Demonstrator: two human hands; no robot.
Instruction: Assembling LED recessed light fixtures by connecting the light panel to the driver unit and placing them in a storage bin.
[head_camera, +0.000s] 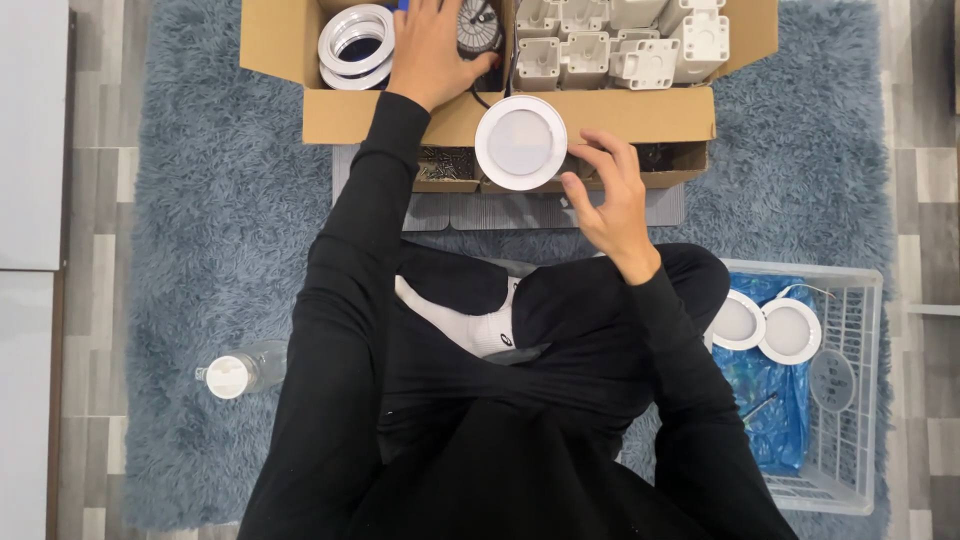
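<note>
Right hand (610, 200) pinches round white downlight (520, 142) by its rim at centre, face up for inspection; left hand (432, 50), fingers spread flat, reaches at 12 o'clock into cardboard box (380, 115) beside white trim rings (356, 44); finished lights in white basket (850, 400) at 4 o'clock.

Open brown cardboard carton (520, 115), rectangular, flaps out, on the blue rug; shallow brown cardboard tray (447, 182) just before it.

You wear a black long-sleeved top, its sleeves (345, 250) snug and reaching right to the wrists, leaving your left hand (432, 50) and right hand (612, 195) bare. Your trousers (600, 300) are black too. One white sock (465, 320) with a small dark mark shows between your legs.
</note>
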